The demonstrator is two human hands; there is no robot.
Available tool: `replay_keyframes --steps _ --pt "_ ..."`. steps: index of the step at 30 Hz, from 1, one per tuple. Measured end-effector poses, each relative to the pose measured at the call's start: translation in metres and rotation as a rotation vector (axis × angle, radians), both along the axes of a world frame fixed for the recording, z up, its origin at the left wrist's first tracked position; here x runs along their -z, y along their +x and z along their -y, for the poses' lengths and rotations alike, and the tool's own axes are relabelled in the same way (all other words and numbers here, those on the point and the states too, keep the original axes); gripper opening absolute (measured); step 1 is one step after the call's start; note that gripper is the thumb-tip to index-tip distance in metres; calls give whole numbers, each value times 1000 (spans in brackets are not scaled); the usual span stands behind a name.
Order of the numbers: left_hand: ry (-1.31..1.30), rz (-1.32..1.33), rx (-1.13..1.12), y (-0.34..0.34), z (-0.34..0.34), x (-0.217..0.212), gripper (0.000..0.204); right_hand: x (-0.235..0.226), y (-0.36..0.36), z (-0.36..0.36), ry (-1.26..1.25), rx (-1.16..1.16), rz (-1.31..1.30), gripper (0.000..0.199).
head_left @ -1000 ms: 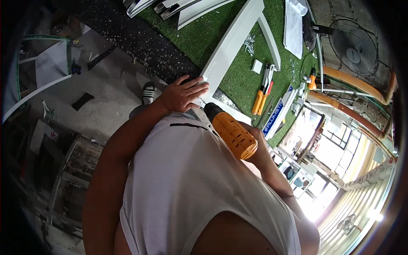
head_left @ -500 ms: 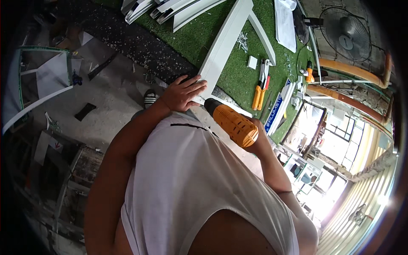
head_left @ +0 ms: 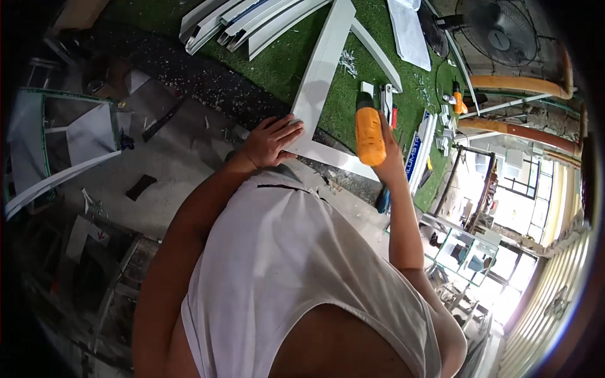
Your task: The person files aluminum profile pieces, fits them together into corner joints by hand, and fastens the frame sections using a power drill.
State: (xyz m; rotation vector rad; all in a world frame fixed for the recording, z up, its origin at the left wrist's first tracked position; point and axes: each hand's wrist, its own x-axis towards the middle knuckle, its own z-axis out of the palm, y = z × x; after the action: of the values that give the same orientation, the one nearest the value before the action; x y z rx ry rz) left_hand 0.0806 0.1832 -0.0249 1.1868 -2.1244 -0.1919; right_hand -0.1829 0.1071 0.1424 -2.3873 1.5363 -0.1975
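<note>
My left hand (head_left: 270,142) lies on the corner of a white metal frame (head_left: 319,74), fingers stretched out over its ribbed face. The frame's shorter bar (head_left: 337,156) runs off to the right from that corner. My right hand (head_left: 392,159) is wrapped round an orange and black power drill (head_left: 370,135), raised above the green mat on the far side of the short bar. The drill's black front end points away from me, apart from the frame; its tip is hard to make out. Just beyond the drill lie a white square piece (head_left: 367,87) and a partly covered hand tool (head_left: 386,97).
Several white profiles (head_left: 236,22) lie at the far left of the green mat (head_left: 353,113). A pile of screws (head_left: 347,62) sits inside the frame. Another orange drill (head_left: 458,97), a blue-and-white wrapped profile (head_left: 416,151) and a fan (head_left: 498,34) are to the right.
The drill has come up off the frame's corner and swung right and away from me in my right hand. My left hand stays on the corner.
</note>
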Motion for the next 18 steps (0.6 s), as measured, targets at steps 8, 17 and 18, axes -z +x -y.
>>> replay_keyframes --steps 8,17,18 --pt "-58 -47 61 4 3 -23 47 51 -17 36 -349 -7 -238 75" --pt "-157 -283 115 -32 52 -139 21 1 31 -16 -216 -257 109 57" --pt "-174 -311 119 -38 60 -162 17 -12 29 -12 -238 -210 152 56"
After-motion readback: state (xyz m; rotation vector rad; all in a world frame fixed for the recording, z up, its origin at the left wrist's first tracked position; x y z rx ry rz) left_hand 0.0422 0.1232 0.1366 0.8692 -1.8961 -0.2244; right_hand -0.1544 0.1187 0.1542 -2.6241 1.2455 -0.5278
